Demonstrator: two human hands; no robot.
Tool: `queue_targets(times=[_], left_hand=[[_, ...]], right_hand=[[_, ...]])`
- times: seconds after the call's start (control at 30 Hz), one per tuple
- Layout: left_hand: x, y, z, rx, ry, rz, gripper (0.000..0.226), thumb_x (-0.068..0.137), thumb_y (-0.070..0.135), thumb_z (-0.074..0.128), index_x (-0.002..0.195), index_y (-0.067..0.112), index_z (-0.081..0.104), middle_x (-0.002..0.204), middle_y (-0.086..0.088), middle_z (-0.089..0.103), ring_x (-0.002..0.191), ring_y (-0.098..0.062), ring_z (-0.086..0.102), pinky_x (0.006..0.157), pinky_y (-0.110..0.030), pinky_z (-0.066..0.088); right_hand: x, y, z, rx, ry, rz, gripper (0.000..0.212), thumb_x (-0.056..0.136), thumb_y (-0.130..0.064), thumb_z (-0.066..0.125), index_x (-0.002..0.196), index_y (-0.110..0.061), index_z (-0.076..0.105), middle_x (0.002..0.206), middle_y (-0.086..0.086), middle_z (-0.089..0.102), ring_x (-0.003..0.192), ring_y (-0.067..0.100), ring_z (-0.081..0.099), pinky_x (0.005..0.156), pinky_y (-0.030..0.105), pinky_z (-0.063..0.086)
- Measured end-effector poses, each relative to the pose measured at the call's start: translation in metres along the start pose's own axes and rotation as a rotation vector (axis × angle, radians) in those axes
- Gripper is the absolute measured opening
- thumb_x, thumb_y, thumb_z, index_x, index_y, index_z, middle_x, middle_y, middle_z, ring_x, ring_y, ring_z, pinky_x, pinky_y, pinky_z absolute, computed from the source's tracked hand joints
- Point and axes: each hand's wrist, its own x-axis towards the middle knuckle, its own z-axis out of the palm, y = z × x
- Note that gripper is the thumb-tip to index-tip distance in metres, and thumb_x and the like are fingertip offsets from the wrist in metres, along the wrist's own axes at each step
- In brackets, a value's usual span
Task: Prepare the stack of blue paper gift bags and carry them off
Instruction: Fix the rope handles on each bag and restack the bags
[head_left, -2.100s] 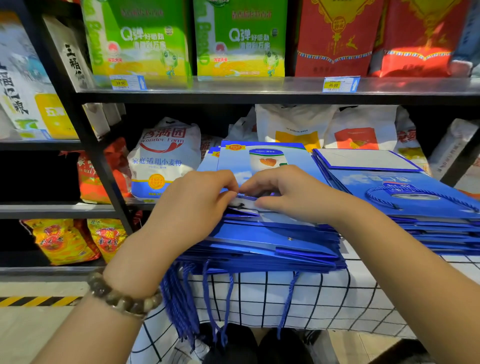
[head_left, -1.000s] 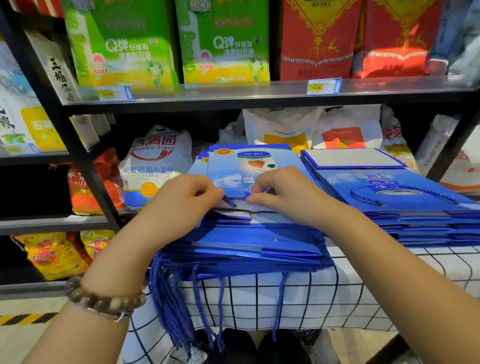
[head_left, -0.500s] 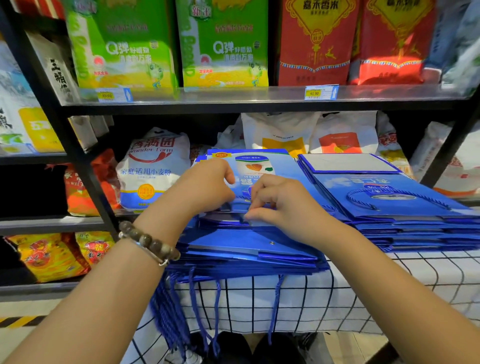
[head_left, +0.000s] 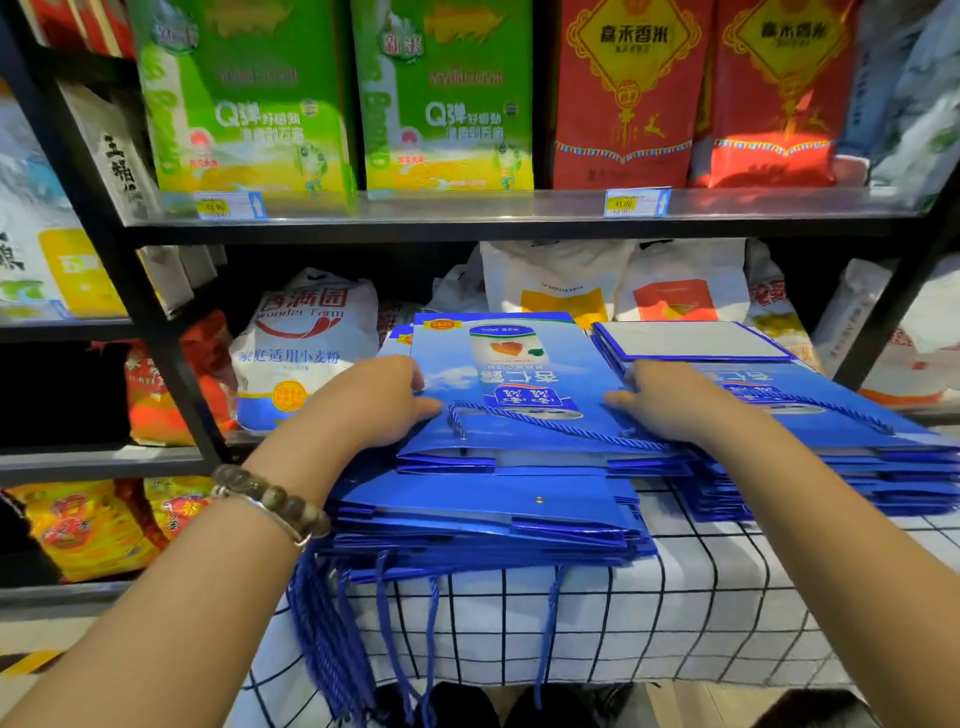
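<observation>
Two hands: left hand (head_left: 371, 402) and right hand (head_left: 662, 400) curled on side edges of flat blue paper gift-bag stack (head_left: 493, 499)
Done: upper bags gripped
Left: lift off checked-cloth bench (head_left: 649, 623), carry away

Both my bare forearms reach forward and away from me, spread apart. My left hand (head_left: 374, 402) lies knuckles up, fingers curled downward and thumb pointing right. My right hand (head_left: 662, 402) mirrors it, palm down, thumb pointing left. A beaded bracelet (head_left: 270, 501) circles my left wrist.
</observation>
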Motion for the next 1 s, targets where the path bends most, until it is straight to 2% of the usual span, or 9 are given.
queue_targets(times=[0.1,0.2,0.3,0.4,0.5,0.67,0.8,0.93,1.0], left_hand=[[0.000,0.002,0.003,0.068,-0.007,0.012,0.032,0.095,0.039,0.047,0.117,0.017,0.053,0.122,-0.012,0.055,0.111,-0.031,0.051,0.086,-0.033,0.040],[-0.003,0.008,0.003,0.114,0.060,0.038,0.032,0.096,0.039,0.042,0.124,0.024,0.050,0.129,-0.009,0.054,0.113,-0.030,0.050,0.087,-0.034,0.040],[-0.005,0.027,-0.002,0.110,0.150,0.113,0.031,0.097,0.037,0.042,0.124,0.028,0.054,0.131,-0.006,0.054,0.115,-0.029,0.050,0.089,-0.034,0.040],[-0.004,0.061,-0.006,0.099,0.227,0.196,0.030,0.096,0.036,0.043,0.121,0.028,0.058,0.130,-0.006,0.056,0.116,-0.031,0.051,0.088,-0.034,0.041],[0.007,0.107,-0.003,0.069,0.264,0.264,0.030,0.096,0.036,0.045,0.119,0.026,0.061,0.129,-0.005,0.057,0.116,-0.032,0.051,0.086,-0.035,0.043],[0.038,0.177,0.027,0.018,0.206,0.362,0.029,0.095,0.037,0.046,0.106,0.015,0.062,0.117,-0.010,0.061,0.107,-0.033,0.055,0.070,-0.033,0.038],[0.048,0.210,0.057,0.019,0.112,0.376,0.026,0.096,0.029,0.047,0.109,0.012,0.062,0.118,-0.010,0.060,0.111,-0.032,0.055,0.076,-0.036,0.043],[0.049,0.213,0.083,0.093,-0.020,0.346,0.023,0.096,0.024,0.046,0.110,0.013,0.060,0.117,-0.010,0.061,0.107,-0.029,0.057,0.074,-0.034,0.043],[0.043,0.216,0.081,0.251,-0.022,0.353,0.025,0.096,0.024,0.046,0.116,0.016,0.058,0.121,-0.007,0.058,0.111,-0.028,0.055,0.077,-0.033,0.043]], right_hand=[[0.003,0.001,0.010,0.097,-0.026,0.015,0.042,0.092,-0.042,0.046,0.100,-0.002,0.056,0.103,0.017,0.062,0.091,0.031,0.056,0.074,0.036,0.040],[0.004,0.006,0.006,0.172,0.074,0.012,0.047,0.092,-0.043,0.049,0.113,-0.002,0.055,0.114,0.019,0.059,0.102,0.033,0.055,0.080,0.037,0.041],[0.001,0.023,-0.009,0.244,0.170,0.000,0.049,0.090,-0.043,0.052,0.116,-0.001,0.057,0.119,0.020,0.059,0.105,0.034,0.054,0.083,0.038,0.041],[-0.005,0.054,-0.031,0.246,0.275,-0.003,0.047,0.090,-0.041,0.053,0.118,-0.004,0.057,0.121,0.019,0.058,0.099,0.032,0.054,0.078,0.036,0.039],[-0.010,0.095,-0.055,0.232,0.345,0.038,0.051,0.091,-0.041,0.052,0.130,-0.007,0.052,0.131,0.016,0.053,0.107,0.032,0.053,0.075,0.031,0.034],[-0.009,0.159,-0.078,0.227,0.363,0.135,0.045,0.090,-0.038,0.055,0.118,-0.003,0.059,0.119,0.018,0.061,0.088,0.029,0.058,0.074,0.034,0.037],[-0.009,0.190,-0.071,0.214,0.297,0.224,0.042,0.089,-0.035,0.058,0.111,0.001,0.063,0.100,0.016,0.066,0.079,0.026,0.061,0.070,0.031,0.037],[0.003,0.211,-0.042,0.251,0.211,0.284,0.050,0.085,-0.041,0.062,0.117,-0.004,0.059,0.120,0.016,0.061,0.102,0.029,0.058,0.084,0.035,0.044],[0.008,0.214,-0.040,0.228,0.204,0.289,0.049,0.084,-0.042,0.062,0.117,-0.006,0.060,0.118,0.014,0.062,0.102,0.028,0.058,0.087,0.036,0.045]])
